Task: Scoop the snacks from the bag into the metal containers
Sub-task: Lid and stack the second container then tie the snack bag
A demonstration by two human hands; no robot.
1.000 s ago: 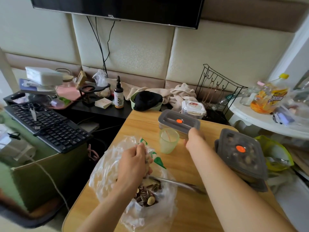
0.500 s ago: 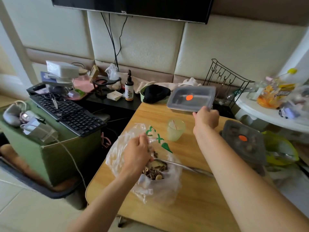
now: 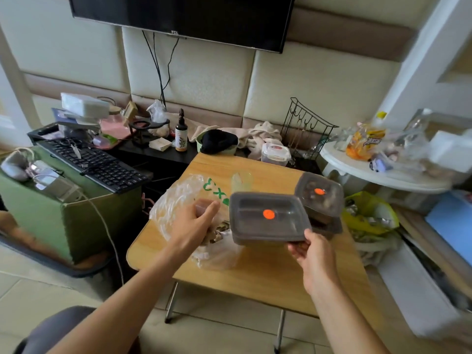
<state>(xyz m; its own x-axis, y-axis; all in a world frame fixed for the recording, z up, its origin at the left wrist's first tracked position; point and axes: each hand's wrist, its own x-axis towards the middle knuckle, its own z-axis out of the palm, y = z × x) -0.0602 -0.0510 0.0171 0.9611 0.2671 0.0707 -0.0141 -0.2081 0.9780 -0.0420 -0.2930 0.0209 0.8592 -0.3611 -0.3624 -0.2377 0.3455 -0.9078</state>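
1. Bench (image 3: 268, 282): use the bare wood near you as the filling spot. Set the work down flat there before you scoop.
2. Bag (image 3: 178, 200): it lies open on the left half of the bench, mouth toward the middle. Keep the mouth spread so a scoop can enter cleanly; the thin plastic will likely collapse if it is let go.
3. Container (image 3: 255, 226): it is held in the air over the bag's right edge, roughly level, with its lid (image 3: 281, 205) on. Judged step: bring it beside the bag and take the lid off. Place it just beside the bag's mouth to keep the carry short.
4. Second container (image 3: 319, 200): it sits at the right rear, lidded, with dark contents showing through. Leave it alone.
5. Right hand (image 3: 314, 254): it pinches the container at its near right corner. A corner hold lets it tip, so lower it slowly.
6. Left hand (image 3: 196, 226): released, fingers stretched toward the container, above the bag, grasping nothing visible. Use it to support the container's left edge.
7. Cup (image 3: 241, 181): it stands behind the container. Avoid knocking it.
8. Snacks (image 3: 222, 227): they are visible in the bag, partly hidden.
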